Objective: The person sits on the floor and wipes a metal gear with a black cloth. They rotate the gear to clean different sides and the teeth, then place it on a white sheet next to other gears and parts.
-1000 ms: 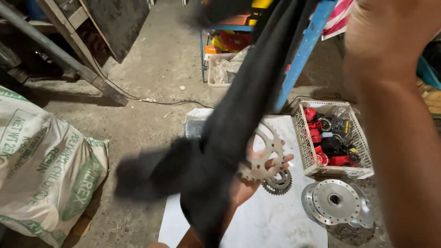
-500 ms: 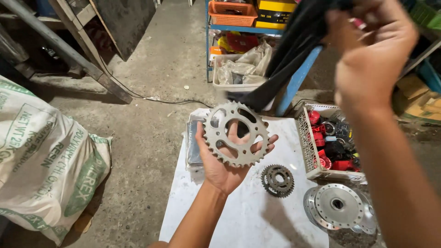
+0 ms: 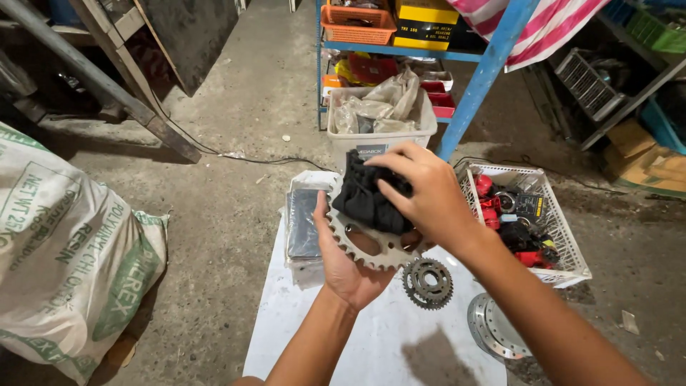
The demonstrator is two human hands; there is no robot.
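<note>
Apparently black cloth (image 3: 366, 200) over sprocket (image 3: 371, 246)

- I see a small sprocket (image 3: 427, 283) on the white sheet (image 3: 371, 343).
- A metal hub (image 3: 493, 327) sits at the sheet's right edge.
- A white basket (image 3: 564, 254) holds red and black parts.
- A printed sack (image 3: 68, 250) slumps at left.
- A white bin (image 3: 379, 136) of bagged parts stands under the blue shelf (image 3: 486, 68).
- An orange basket (image 3: 356, 25) is on that shelf.

Two bare, sleeveless forearms
</note>
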